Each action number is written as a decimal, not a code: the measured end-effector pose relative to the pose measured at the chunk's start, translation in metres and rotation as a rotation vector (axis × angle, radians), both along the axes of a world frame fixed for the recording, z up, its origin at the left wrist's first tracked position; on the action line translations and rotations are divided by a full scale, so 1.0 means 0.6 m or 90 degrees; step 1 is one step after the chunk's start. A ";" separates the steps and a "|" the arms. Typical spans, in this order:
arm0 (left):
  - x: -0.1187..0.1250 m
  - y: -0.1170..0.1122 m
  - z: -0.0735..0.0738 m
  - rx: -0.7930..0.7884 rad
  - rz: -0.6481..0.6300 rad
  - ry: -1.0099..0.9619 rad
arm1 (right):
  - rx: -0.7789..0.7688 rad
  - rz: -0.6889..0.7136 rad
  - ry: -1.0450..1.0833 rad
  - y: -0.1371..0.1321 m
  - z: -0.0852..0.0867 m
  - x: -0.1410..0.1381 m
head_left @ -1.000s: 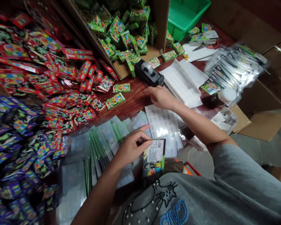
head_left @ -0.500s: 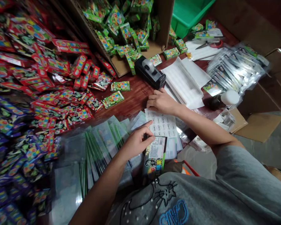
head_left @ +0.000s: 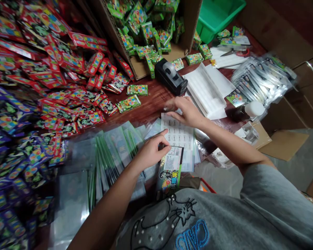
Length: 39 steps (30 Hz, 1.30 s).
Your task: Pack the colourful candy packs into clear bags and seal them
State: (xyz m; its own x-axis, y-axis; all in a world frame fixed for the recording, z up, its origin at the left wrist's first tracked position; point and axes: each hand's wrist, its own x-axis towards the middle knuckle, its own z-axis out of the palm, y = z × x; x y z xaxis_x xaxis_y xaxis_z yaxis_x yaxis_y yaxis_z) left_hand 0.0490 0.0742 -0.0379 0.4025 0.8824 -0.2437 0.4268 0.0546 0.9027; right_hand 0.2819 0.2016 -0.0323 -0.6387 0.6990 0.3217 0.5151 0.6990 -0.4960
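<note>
A white sheet of round stickers lies on a stack of clear-fronted bags. Resting at its left edge, my left hand has its index finger stretched onto the sheet. The thumb, apart from that finger, touches the top of a black and green printed package with a white barcode label. Over the top of the sheet hovers my right hand, bent at the wrist, its fingertips smeared by motion. Whether a sticker is between those fingers cannot be seen.
Fanned plastic bags lie left of the sheet. Red candy packets and purple ones are heaped further left. A carton of green packets, tape dispenser, white papers and white-capped bottle stand beyond.
My right hand has lifted off the top of the sticker sheet and turned, its fingers now blurred. My left hand stays at the sheet's edge. The whole view has shifted slightly.
</note>
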 end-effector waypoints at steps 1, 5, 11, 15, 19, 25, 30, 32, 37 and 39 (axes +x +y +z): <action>0.000 0.000 0.000 0.005 0.000 -0.002 | -0.018 -0.016 0.000 0.006 0.001 -0.003; -0.001 -0.002 -0.002 0.007 0.006 -0.002 | -0.039 0.017 -0.045 0.026 -0.015 -0.024; 0.006 0.001 -0.006 -0.004 0.015 -0.016 | -0.017 0.090 -0.007 0.002 -0.040 -0.042; -0.001 -0.003 0.009 -0.027 0.031 -0.003 | -0.151 0.172 0.162 -0.047 -0.003 -0.033; -0.032 -0.024 0.038 -0.081 0.067 -0.052 | -0.451 0.187 0.331 -0.085 0.048 -0.012; -0.060 -0.058 0.053 -0.102 0.143 -0.075 | -0.732 0.259 0.343 -0.122 0.052 -0.028; -0.065 -0.073 0.053 -0.087 0.163 -0.100 | -0.656 0.230 0.296 -0.142 0.039 -0.057; -0.069 -0.077 0.053 -0.075 0.159 -0.116 | -0.581 0.217 0.255 -0.147 0.043 -0.060; -0.076 -0.084 0.048 -0.055 0.154 -0.131 | -0.326 0.188 0.179 -0.172 0.060 -0.062; -0.079 -0.087 0.046 -0.050 0.167 -0.132 | -0.213 0.171 0.153 -0.191 0.061 -0.062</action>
State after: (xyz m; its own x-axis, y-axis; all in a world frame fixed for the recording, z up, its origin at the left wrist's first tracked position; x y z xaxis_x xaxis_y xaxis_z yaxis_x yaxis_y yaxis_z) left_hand 0.0019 0.0218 -0.0105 0.2121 0.9444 -0.2513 0.1961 0.2108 0.9577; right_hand 0.2445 0.0871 0.0045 -0.7455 0.6102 0.2679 0.1818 0.5730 -0.7991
